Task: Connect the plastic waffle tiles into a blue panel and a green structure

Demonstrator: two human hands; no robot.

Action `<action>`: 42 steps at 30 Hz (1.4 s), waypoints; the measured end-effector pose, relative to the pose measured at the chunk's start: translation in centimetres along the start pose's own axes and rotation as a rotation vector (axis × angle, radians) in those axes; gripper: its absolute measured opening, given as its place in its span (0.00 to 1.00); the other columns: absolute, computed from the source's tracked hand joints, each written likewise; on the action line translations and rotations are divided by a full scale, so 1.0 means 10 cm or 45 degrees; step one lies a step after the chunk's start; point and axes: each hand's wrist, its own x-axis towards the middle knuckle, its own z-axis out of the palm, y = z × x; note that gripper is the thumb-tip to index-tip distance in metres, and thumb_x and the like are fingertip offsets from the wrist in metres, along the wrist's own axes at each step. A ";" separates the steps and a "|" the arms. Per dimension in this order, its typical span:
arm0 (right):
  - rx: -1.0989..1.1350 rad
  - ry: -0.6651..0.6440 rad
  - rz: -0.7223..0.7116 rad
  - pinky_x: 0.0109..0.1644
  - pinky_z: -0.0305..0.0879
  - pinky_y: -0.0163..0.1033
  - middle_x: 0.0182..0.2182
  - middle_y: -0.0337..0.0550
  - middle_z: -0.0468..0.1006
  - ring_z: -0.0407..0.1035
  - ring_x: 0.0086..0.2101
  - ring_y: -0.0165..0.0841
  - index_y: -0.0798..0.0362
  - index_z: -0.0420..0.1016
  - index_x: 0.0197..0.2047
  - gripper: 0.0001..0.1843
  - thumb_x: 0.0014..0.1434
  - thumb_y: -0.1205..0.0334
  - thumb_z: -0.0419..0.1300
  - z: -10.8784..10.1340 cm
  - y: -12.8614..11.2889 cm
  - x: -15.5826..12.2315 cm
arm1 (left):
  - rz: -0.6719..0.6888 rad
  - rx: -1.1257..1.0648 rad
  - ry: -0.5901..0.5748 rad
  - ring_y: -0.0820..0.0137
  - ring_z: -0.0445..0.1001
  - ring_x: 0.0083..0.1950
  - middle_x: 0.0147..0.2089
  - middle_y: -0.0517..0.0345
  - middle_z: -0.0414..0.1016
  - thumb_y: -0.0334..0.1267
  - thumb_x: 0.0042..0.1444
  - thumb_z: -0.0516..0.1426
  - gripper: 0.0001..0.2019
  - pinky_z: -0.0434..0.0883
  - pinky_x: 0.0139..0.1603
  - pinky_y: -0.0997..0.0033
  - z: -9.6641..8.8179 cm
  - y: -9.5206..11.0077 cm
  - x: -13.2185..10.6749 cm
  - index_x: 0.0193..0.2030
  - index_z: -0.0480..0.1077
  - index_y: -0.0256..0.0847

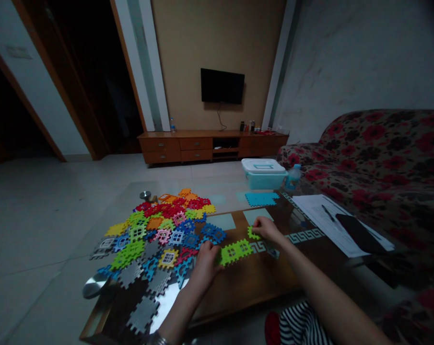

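Observation:
My left hand (205,263) rests on the glass table top with its fingers curled on the left end of a row of joined lime-green puzzle tiles (235,251). My right hand (267,229) pinches a small lime-green tile (253,234) just above the right end of that row. A heap of coloured interlocking tiles (159,230) in red, orange, yellow, green, blue, pink and grey lies to the left of both hands.
A flat blue tile mat (262,199) lies farther back on the coffee table (245,287). Papers with a pen (332,218) and a dark phone (358,235) lie to the right. A white-lidded teal box (263,172) stands behind, a flowered sofa (382,158) at right.

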 end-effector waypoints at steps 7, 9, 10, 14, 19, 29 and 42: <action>0.008 -0.334 -0.437 0.55 0.59 0.38 0.53 0.45 0.74 0.67 0.52 0.37 0.50 0.81 0.42 0.28 0.41 0.80 0.54 -0.21 -0.03 -0.16 | 0.032 -0.004 -0.025 0.60 0.63 0.51 0.46 0.54 0.65 0.30 0.43 0.64 0.21 0.63 0.52 0.63 -0.03 -0.02 0.00 0.46 0.69 0.42; -0.107 -0.276 -0.251 0.49 0.61 0.37 0.46 0.48 0.77 0.70 0.46 0.38 0.53 0.80 0.43 0.21 0.45 0.76 0.59 -0.25 0.00 -0.17 | 0.036 0.010 -0.033 0.60 0.63 0.50 0.46 0.54 0.65 0.31 0.43 0.64 0.21 0.63 0.52 0.63 -0.04 -0.02 -0.01 0.47 0.69 0.41; -0.150 -0.228 -0.156 0.45 0.62 0.37 0.43 0.49 0.78 0.71 0.43 0.38 0.55 0.79 0.42 0.17 0.47 0.72 0.60 -0.26 0.03 -0.18 | 0.038 0.014 -0.035 0.59 0.63 0.50 0.46 0.53 0.65 0.31 0.43 0.64 0.21 0.62 0.52 0.63 -0.04 -0.02 0.00 0.47 0.69 0.41; -0.218 -0.163 0.047 0.36 0.62 0.38 0.30 0.52 0.78 0.72 0.32 0.39 0.59 0.79 0.33 0.12 0.56 0.58 0.60 -0.28 0.17 -0.21 | 0.038 0.002 -0.016 0.59 0.63 0.50 0.46 0.54 0.65 0.32 0.43 0.64 0.20 0.62 0.52 0.62 -0.04 -0.02 0.00 0.46 0.70 0.42; -0.139 -0.173 -0.092 0.47 0.63 0.38 0.44 0.48 0.78 0.71 0.44 0.38 0.54 0.78 0.46 0.16 0.53 0.65 0.61 -0.30 0.24 -0.27 | 0.037 -0.018 -0.028 0.58 0.63 0.50 0.46 0.52 0.66 0.31 0.43 0.64 0.20 0.62 0.52 0.61 -0.05 -0.01 0.00 0.46 0.70 0.40; -0.109 -0.393 -0.560 0.57 0.60 0.45 0.47 0.49 0.71 0.63 0.51 0.43 0.55 0.74 0.52 0.30 0.43 0.70 0.67 -0.30 0.13 -0.33 | 0.058 -0.043 0.007 0.58 0.65 0.50 0.45 0.52 0.67 0.31 0.43 0.65 0.20 0.64 0.51 0.59 -0.06 -0.02 0.00 0.46 0.71 0.42; -0.020 -0.434 -0.651 0.57 0.59 0.44 0.47 0.49 0.69 0.62 0.51 0.41 0.55 0.73 0.53 0.30 0.45 0.64 0.71 -0.22 0.09 -0.32 | 0.040 -0.081 -0.008 0.58 0.64 0.51 0.46 0.52 0.67 0.30 0.43 0.65 0.21 0.64 0.53 0.60 -0.08 0.02 -0.02 0.46 0.71 0.40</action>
